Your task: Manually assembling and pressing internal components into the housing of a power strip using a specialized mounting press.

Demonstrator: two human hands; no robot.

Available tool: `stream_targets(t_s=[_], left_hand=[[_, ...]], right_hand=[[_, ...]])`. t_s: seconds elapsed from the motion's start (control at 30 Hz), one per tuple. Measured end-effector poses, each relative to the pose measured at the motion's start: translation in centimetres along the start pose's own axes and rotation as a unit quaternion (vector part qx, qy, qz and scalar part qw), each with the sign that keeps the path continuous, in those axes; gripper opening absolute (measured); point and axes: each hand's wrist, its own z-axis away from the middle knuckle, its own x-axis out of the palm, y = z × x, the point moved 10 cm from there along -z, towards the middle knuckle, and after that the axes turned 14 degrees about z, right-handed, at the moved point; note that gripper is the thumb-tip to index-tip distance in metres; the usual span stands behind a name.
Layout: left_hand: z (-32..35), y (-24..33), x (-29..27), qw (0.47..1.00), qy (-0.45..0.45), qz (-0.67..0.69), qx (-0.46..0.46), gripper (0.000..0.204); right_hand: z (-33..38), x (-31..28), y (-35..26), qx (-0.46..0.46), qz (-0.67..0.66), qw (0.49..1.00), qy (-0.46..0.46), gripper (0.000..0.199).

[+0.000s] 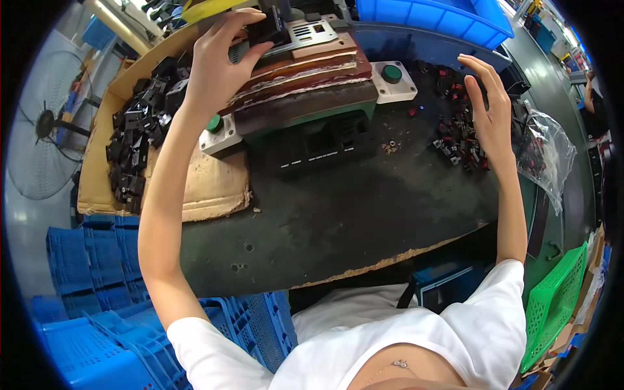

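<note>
At the top of the bench machine (305, 97), my left hand (221, 62) grips a black plastic part (265, 31) between thumb and fingers. That part sits at the edge of a slotted metal plate (313, 32); whether it touches the plate I cannot tell. My right hand (491, 97) is raised with thumb and fingers apart, holding nothing. Under and beside it lies a pile of small red and black parts (452, 133). One green push button (391, 74) is on the machine's right side, and another green button (214, 123) is on its left, by my left forearm.
A cardboard box (97, 175) of black plastic parts (133, 130) stands at left. Behind the machine is a blue bin (429, 23). A clear plastic bag (549, 153) hangs at right. Blue baskets (84, 260), a green basket (552, 305) and a fan (45, 123) surround the dark bench (338, 221).
</note>
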Motion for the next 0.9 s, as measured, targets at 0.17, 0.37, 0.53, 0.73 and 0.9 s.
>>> stream_targets(t_s=[0.17,0.37,0.53,0.73,0.9], left_hand=[[-0.6,-2.6,1.2,0.998,-0.050,0.011,-0.035,0.031],[-0.7,-1.5,1.4,0.997,-0.067,-0.029,-0.007,0.029],[-1.0,-1.7,2.0,0.996,-0.082,-0.016,-0.029,0.026],[-0.7,-1.6,2.1,0.989,-0.114,-0.086,-0.030,0.025],[-0.9,-1.8,2.3,0.992,-0.110,-0.041,-0.042,0.024]], right_hand=[[1.1,-0.5,1.7,0.023,-0.003,1.000,-0.006,0.024],[1.2,-0.2,1.9,0.035,-0.006,0.999,-0.009,0.024],[1.2,0.2,1.4,0.027,-0.006,1.000,-0.007,0.024],[0.9,1.1,1.4,0.018,0.015,0.999,-0.031,0.025],[0.8,0.9,0.9,-0.022,0.013,1.000,-0.009,0.020]])
